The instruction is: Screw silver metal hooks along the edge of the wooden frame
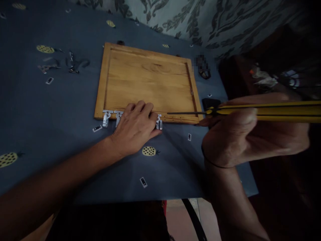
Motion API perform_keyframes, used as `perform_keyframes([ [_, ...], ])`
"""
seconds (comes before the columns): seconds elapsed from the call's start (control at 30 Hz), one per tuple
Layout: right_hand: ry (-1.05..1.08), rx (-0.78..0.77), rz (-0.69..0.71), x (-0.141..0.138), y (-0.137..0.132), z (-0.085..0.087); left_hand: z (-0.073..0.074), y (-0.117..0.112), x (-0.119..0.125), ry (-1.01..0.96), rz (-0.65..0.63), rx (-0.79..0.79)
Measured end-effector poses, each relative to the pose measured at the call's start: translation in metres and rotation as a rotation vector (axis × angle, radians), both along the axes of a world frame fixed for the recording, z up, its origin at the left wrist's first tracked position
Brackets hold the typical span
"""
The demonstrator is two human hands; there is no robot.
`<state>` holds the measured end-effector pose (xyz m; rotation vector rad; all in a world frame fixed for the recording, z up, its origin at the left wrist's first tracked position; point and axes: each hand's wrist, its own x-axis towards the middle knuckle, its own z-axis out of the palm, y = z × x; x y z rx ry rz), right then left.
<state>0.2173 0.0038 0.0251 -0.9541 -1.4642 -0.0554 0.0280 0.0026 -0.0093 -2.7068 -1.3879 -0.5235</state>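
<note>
A framed wooden board [150, 77] lies flat on the blue tablecloth. Along its near edge sit silver metal hooks [107, 117], one of them partly covered by my left hand [137, 125]. That hand is closed over the near edge, fingers on top and thumb in front; what lies beneath the palm is hidden. In my right hand [238, 134] is a screwdriver with a yellow handle [276, 111]. Its thin shaft points left above the board's near right edge, where small dark holes show. Whether the tip touches the wood, I cannot tell.
Several small metal pieces [75, 63] lie at the left on the tablecloth [62, 140]. A dark object [204, 70] is beyond the board's right side, and a black item [210, 103] sits near the right hand. A patterned curtain [175, 16] hangs behind.
</note>
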Motion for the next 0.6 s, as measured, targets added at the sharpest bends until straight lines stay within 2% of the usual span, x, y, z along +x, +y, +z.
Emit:
perform_keyframes([
  [0.23,-0.035,-0.135,0.134,0.002,0.002,-0.005,0.002,0.0,0.0,0.006,0.0,-0.009],
  [0.43,-0.151,-0.122,0.151,0.003,0.007,-0.008,0.003,0.0,0.0,0.012,0.001,-0.013],
  [0.6,-0.146,-0.133,0.158,0.003,0.008,-0.01,0.002,0.0,0.001,0.014,0.005,-0.013],
])
